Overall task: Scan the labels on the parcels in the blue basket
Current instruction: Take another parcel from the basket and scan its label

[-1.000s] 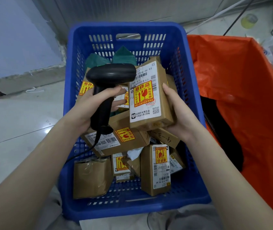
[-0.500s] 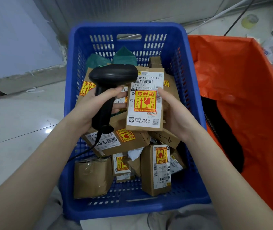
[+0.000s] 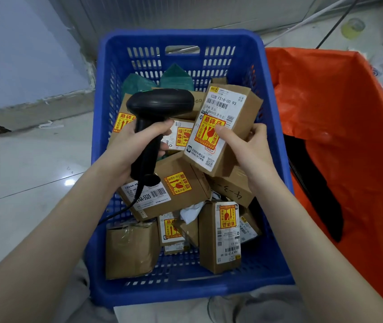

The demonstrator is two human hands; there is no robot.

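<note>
Scanner (image 3: 155,127) beside held parcel (image 3: 223,129)

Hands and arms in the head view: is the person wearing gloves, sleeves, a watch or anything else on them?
No. The left hand and the right hand are both bare, with no gloves, rings or watch showing. Both forearms are uncovered right down to the bottom corners of the picture, so no sleeve shows. The nails look short and unpainted. No marks or bands show on either wrist.

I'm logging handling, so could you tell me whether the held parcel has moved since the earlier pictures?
Yes. The parcel has tilted clockwise and shifted right, towards the basket's right wall.
</note>
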